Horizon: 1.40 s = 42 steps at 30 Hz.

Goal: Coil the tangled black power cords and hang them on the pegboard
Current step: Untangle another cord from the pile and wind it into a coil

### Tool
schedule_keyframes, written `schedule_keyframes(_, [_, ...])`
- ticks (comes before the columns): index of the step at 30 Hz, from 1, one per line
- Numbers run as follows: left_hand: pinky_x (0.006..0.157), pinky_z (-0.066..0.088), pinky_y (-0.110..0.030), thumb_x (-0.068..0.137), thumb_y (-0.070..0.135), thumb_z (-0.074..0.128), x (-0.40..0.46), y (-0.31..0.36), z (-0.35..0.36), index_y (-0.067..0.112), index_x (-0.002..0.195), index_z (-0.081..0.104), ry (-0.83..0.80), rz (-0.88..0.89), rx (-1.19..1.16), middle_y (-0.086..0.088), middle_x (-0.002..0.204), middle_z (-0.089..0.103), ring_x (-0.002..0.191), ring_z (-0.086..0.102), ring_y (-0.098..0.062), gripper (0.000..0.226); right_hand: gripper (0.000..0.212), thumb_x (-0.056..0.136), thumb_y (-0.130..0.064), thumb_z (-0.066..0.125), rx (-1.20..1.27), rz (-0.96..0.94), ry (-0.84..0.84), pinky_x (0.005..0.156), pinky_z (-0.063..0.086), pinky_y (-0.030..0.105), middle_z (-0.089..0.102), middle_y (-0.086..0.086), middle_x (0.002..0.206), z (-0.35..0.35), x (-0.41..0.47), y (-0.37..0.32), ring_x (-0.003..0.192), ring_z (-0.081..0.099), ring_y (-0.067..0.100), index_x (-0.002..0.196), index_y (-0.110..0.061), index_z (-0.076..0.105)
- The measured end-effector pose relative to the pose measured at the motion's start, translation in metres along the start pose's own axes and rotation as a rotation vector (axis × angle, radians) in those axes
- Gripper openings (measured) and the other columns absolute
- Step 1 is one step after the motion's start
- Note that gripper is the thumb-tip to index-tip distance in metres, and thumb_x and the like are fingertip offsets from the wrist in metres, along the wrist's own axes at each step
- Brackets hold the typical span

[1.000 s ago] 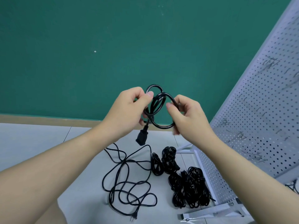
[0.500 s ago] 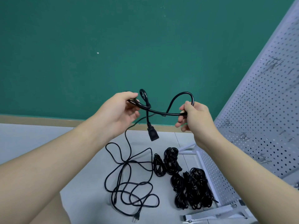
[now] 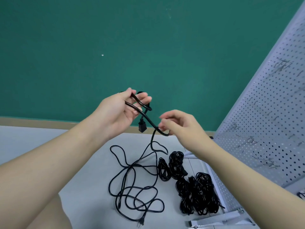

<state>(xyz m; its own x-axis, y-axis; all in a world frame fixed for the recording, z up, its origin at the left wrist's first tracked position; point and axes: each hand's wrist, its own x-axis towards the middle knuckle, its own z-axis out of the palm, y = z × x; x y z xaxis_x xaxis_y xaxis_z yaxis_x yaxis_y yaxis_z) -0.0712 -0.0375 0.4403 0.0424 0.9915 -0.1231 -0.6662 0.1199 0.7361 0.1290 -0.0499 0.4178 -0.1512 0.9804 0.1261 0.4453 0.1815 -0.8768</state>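
Cord [image 3: 148, 120] was what I watched: one black power lead ran across the gap between my two hands, with most of its length loose on the floor [image 3: 92, 171] below. My left hand [image 3: 121, 109] held the first small loop, its fingers curled round two strands near the socket end, and the black connector [image 3: 142, 127] dangled just under that grip. My right hand [image 3: 178, 123] sat lower and to the right, pinching the same lead at a low bend, fingers curled round it but only lightly, as far as I could judge.

From the left grip the lead sloped down and to the right to the right grip; from there it dropped almost straight down to the tangle [image 3: 135, 187] on the floor, which ended at the pronged plug [image 3: 140, 224]. So the free length lay below the right hand, not the left. I judged the right hand the nearer one to draw up slack and carry the next turn across to the left grip.

Several bundled cords [image 3: 194, 190] lay just right of the tangle, against the foot of the pegboard [image 3: 270, 113], which leaned on my right with bare hooks [image 3: 247, 138]. Coiling looked barely begun, and nothing of this lead hung there yet.
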Motion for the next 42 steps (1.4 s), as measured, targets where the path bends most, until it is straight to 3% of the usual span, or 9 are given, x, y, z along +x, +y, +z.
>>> schedule_keyframes(9, [0.049, 0.043, -0.020, 0.112, 0.027, 0.034, -0.011, -0.004, 0.010, 0.005, 0.130, 0.054, -0.222, -0.050, 0.183, -0.012, 0.116, 0.076, 0.104, 0.075, -0.024, 0.034, 0.034, 0.101, -0.008, 0.061, 0.069, 0.015, -0.298, 0.093, 0.055, 0.030, 0.071, -0.003, 0.126, -0.003, 0.002, 0.002, 0.114, 0.068, 0.011, 0.134, -0.020, 0.060])
schedule_keyframes(13, [0.047, 0.039, -0.021, 0.111, 0.028, 0.038, -0.007, -0.001, 0.005, 0.012, 0.110, 0.057, -0.215, -0.030, 0.216, -0.005, 0.096, 0.076, 0.082, 0.075, -0.022, 0.025, 0.010, 0.104, -0.023, 0.061, 0.108, -0.027, -0.296, 0.104, 0.052, 0.040, 0.072, 0.002, 0.103, -0.004, 0.001, 0.005, 0.103, 0.068, 0.013, 0.102, -0.018, 0.069])
schedule_keyframes(16, [0.049, 0.042, -0.023, 0.111, 0.029, 0.041, -0.004, -0.004, 0.004, 0.015, 0.099, 0.056, -0.140, -0.011, 0.215, -0.001, 0.074, 0.061, 0.062, 0.063, -0.019, 0.023, 0.020, 0.106, -0.024, 0.058, 0.121, -0.069, -0.296, 0.080, 0.050, 0.039, 0.063, 0.001, 0.075, -0.007, 0.003, 0.007, 0.078, 0.068, 0.016, 0.089, -0.012, 0.058])
schedule_keyframes(19, [0.048, 0.042, -0.023, 0.112, 0.029, 0.041, 0.003, -0.001, 0.002, 0.015, 0.098, 0.053, -0.038, 0.061, 0.229, 0.001, 0.067, 0.056, 0.056, 0.057, -0.017, 0.023, 0.030, 0.105, -0.028, 0.060, -0.177, -0.192, -0.208, 0.054, 0.032, 0.026, 0.040, -0.008, 0.058, -0.014, 0.008, 0.009, 0.054, 0.039, 0.013, 0.077, -0.020, 0.052])
schedule_keyframes(26, [0.048, 0.046, -0.026, 0.114, 0.025, 0.033, 0.020, 0.011, -0.015, 0.010, 0.100, 0.050, -0.031, 0.249, 0.404, -0.004, 0.069, 0.056, 0.067, 0.070, -0.025, 0.026, 0.019, 0.106, -0.021, 0.055, -0.453, -0.368, 0.090, 0.068, 0.033, 0.010, 0.057, -0.003, 0.079, -0.031, 0.025, 0.015, 0.073, 0.049, 0.004, 0.107, -0.019, 0.074])
schedule_keyframes(30, [0.052, 0.055, -0.029, 0.114, 0.028, 0.030, 0.016, 0.007, -0.015, 0.007, 0.108, 0.052, -0.113, 0.181, 0.660, -0.008, 0.088, 0.077, 0.090, 0.077, -0.032, 0.032, 0.020, 0.105, -0.025, 0.057, -0.585, -0.324, 0.177, 0.070, 0.039, 0.031, 0.044, -0.007, 0.082, -0.032, 0.032, 0.028, 0.077, 0.047, 0.011, 0.112, -0.021, 0.075])
schedule_keyframes(34, [0.062, 0.062, -0.037, 0.112, 0.037, 0.034, 0.004, 0.007, -0.017, 0.003, 0.105, 0.057, -0.206, 0.111, 1.065, -0.009, 0.093, 0.080, 0.073, 0.076, -0.022, 0.042, 0.017, 0.103, -0.030, 0.062, -0.786, -0.356, 0.155, 0.070, 0.045, 0.036, 0.056, -0.004, 0.093, -0.034, 0.025, 0.030, 0.084, 0.056, 0.022, 0.111, -0.025, 0.076])
schedule_keyframes(38, [0.099, 0.047, -0.037, 0.108, 0.046, 0.038, 0.004, -0.001, -0.017, 0.004, 0.082, 0.055, -0.275, 0.130, 1.180, -0.002, 0.085, 0.080, 0.090, 0.075, -0.013, 0.053, 0.011, 0.099, -0.032, 0.065, -0.702, -0.229, 0.340, 0.078, 0.055, 0.039, 0.074, -0.005, 0.077, -0.033, 0.027, 0.026, 0.079, 0.069, 0.027, 0.095, -0.024, 0.072])
schedule_keyframes(42, [0.079, 0.051, -0.036, 0.107, 0.046, 0.044, 0.010, -0.008, -0.017, 0.016, 0.067, 0.037, -0.350, 0.147, 0.976, -0.001, 0.056, 0.036, 0.053, 0.051, -0.023, 0.050, 0.016, 0.098, -0.027, 0.065, -0.402, -0.147, 0.488, 0.074, 0.058, 0.048, 0.071, -0.005, 0.076, -0.051, 0.039, 0.032, 0.071, 0.069, 0.026, 0.086, -0.021, 0.057])
